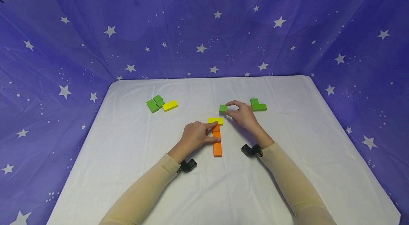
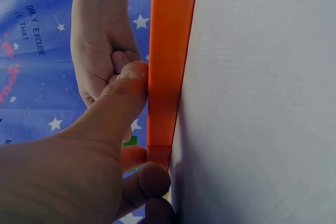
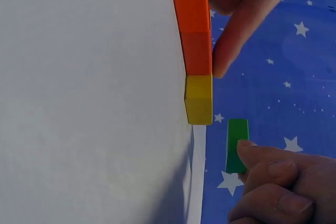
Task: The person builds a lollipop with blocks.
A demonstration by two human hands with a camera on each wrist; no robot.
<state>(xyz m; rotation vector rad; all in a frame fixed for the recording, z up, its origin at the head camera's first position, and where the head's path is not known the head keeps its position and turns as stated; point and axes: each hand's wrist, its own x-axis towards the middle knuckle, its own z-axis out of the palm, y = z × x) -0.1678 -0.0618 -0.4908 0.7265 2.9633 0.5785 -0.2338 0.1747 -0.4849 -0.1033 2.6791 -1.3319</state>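
Observation:
In the head view, my right hand [image 1: 244,115] pinches a small green block [image 1: 223,108] between thumb and fingertips. The right wrist view shows this green block [image 3: 238,129] raised above the cloth, just past the yellow end of a row. That row has a long orange block [image 1: 217,151], a short orange block [image 1: 216,129] and a yellow block [image 1: 215,120] laid crosswise at its far end. My left hand [image 1: 196,134] rests on the row from the left. Its thumb touches the long orange block, while the index fingertip is where short orange meets yellow.
Several green blocks [image 1: 152,106] and another yellow block [image 1: 170,105] lie at the back left of the white-clothed table [image 1: 134,168]. Two green blocks [image 1: 259,107] lie beyond my right hand. A purple star-patterned curtain [image 1: 179,26] stands around the back and sides.

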